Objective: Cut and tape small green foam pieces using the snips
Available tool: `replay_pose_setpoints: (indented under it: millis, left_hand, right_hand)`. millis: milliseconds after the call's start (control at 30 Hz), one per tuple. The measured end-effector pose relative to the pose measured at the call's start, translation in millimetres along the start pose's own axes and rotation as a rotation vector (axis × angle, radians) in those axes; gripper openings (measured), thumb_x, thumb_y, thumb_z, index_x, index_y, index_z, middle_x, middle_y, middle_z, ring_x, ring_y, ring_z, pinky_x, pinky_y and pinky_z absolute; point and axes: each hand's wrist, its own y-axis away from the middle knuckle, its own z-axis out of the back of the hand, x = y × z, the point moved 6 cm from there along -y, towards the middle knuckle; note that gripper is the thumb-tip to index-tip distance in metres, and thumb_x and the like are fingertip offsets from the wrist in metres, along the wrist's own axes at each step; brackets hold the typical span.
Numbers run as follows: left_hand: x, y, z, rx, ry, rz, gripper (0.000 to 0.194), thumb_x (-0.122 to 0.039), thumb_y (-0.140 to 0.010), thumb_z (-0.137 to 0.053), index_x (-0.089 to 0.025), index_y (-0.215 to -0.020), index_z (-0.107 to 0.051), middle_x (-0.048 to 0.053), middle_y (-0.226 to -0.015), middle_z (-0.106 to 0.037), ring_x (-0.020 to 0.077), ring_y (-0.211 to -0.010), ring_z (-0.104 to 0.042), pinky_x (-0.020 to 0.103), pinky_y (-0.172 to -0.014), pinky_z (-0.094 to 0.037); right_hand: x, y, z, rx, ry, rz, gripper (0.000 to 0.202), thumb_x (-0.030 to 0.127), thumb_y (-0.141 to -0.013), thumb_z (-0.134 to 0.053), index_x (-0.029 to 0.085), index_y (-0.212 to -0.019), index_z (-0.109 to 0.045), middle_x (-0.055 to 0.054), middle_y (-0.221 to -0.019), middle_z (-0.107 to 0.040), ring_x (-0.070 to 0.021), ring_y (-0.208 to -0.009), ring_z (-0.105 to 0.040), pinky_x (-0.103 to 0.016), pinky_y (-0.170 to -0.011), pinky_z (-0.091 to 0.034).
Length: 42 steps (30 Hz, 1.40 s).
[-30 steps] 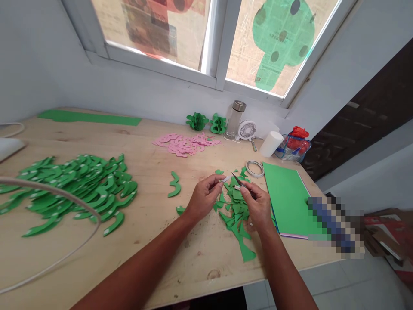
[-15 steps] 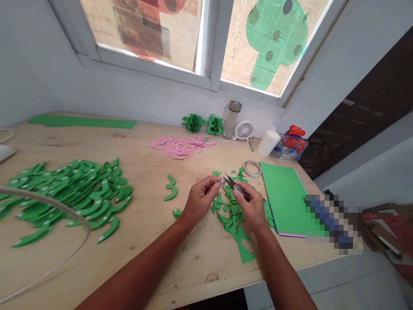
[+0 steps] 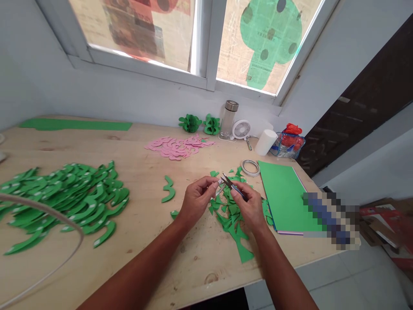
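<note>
My right hand [image 3: 250, 206] is closed around dark-bladed scissors [image 3: 227, 182], whose blades stand apart and point up and to the left. Between the thumb and fingers of my left hand [image 3: 197, 199] is a thin whitish strip [image 3: 220, 189] that looks like tape, close to the scissor blades. Beneath both hands lies a heap of green paper scraps [image 3: 235, 211]. A wavy green paper piece [image 3: 168, 189] rests left of my left hand, and another green piece [image 3: 174, 214] is partly hidden by that wrist.
A large pile of curved green cutouts [image 3: 71, 193] with white patches covers the left side. Pink cutouts [image 3: 176, 147] lie at the back. To the right are a tape roll [image 3: 251, 168], green sheets [image 3: 287, 198], a small fan [image 3: 241, 129], and a bottle [image 3: 229, 120]. A pale cable [image 3: 72, 221] arcs at left.
The view has shifted slightly. My hands keep nearly the same pose, with the strip and the scissors still held close together; more of the whitish strip shows below the blades.
</note>
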Motion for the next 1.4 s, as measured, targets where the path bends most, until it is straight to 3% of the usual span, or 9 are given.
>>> replay_pose_setpoints:
  millis: [1400]
  left_hand:
    - [3.6,-0.1,-5.0,0.036,0.057,0.076,0.019,-0.033,-0.073,-0.062,-0.014,-0.076,-0.064,-0.006,-0.048,-0.043,0.0062,-0.043,-0.036,0.019,-0.042,-0.028]
  right_hand:
    - [5.7,3.0,-1.1,-0.01,0.123,0.143,0.027,0.035,-0.081,-0.057,0.021,-0.101,-0.068,-0.005,-0.088,-0.065,-0.0187,-0.079,-0.058,-0.031,-0.071,-0.045]
